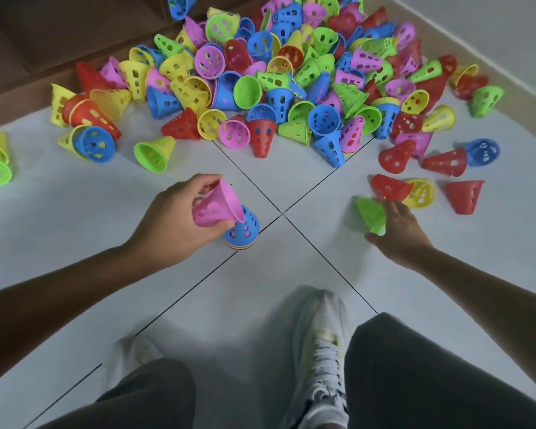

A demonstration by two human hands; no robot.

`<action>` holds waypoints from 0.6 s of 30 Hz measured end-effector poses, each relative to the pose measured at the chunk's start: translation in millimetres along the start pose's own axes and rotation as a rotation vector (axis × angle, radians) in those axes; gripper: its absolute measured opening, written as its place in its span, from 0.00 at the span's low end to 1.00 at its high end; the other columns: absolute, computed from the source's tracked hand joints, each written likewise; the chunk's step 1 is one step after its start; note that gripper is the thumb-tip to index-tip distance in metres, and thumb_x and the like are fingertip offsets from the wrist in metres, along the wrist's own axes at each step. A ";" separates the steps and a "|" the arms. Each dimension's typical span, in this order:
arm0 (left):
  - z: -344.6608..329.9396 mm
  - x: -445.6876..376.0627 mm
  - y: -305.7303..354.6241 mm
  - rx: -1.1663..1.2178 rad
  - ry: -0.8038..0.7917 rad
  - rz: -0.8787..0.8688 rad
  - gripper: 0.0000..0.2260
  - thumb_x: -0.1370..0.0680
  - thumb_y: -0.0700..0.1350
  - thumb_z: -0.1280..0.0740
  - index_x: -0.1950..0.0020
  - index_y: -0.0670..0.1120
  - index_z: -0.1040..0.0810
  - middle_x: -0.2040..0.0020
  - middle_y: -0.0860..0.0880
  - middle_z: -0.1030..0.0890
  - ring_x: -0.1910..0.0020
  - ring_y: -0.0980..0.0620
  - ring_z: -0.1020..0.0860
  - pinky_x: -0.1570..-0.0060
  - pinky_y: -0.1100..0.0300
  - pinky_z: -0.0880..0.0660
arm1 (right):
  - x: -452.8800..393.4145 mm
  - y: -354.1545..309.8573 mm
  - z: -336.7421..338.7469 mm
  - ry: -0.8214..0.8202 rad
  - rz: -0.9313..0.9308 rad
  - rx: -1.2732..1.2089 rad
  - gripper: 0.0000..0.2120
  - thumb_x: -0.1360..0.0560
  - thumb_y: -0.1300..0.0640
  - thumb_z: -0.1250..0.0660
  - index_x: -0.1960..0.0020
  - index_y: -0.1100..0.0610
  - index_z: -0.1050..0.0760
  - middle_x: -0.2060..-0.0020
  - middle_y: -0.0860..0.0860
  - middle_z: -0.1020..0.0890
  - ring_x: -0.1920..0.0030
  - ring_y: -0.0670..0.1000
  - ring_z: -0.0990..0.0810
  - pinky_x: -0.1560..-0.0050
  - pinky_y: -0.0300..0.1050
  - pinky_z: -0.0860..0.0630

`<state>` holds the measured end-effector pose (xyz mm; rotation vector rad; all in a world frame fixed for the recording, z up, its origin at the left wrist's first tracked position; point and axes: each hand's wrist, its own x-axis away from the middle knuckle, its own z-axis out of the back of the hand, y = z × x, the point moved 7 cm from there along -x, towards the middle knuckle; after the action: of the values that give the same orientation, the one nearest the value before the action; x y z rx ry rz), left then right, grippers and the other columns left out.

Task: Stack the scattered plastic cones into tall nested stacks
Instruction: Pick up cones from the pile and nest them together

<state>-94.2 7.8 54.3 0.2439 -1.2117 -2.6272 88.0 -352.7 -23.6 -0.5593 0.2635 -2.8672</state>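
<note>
- Pink cone (215,205): gripped in left hand (174,218), thumb on near side, fingers curled over its top; tilted, wide mouth facing right and partly over the blue cone beneath
- Stack (241,232): upright on the floor right at the left hand; blue cone on top, thin red/orange/yellow rims showing at the base, so only a few cones nested yet
- Right hand (398,230): fingers closed round a green cone (372,215), held low at the floor to the right of the tile cross-joint; image blurred here, exact finger placement unclear
- Just beyond the right hand: red cone (390,187) on its side, touching a yellow cone (421,193)
- Further out: loose cone pile (279,75) spread across the floor (75,218) up to the wall; most of the task remains
- Shoe (321,345) and dark trouser knees in the foreground, person crouched
- Risk (judgement): pink cone is off-axis; if lowered tilted, its rim could catch the blue cone's side and tip or shunt the short stack
- Risk (judgement): perforated walls may snag and jam a crooked nest
</note>
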 end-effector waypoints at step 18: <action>0.4 -12.3 29.9 -0.259 -0.051 -0.136 0.32 0.34 0.48 0.20 0.31 0.49 0.23 0.47 0.51 0.29 0.52 0.56 0.26 0.46 0.65 0.30 | 34.3 -50.7 -13.3 0.124 -0.097 -0.444 0.33 0.28 0.48 0.26 0.29 0.56 0.35 0.37 0.57 0.26 0.41 0.57 0.24 0.46 0.44 0.30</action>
<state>-78.2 -7.3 78.0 0.2197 -0.8835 -2.8875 43.3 -310.2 -12.9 -0.4742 0.9328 -2.9464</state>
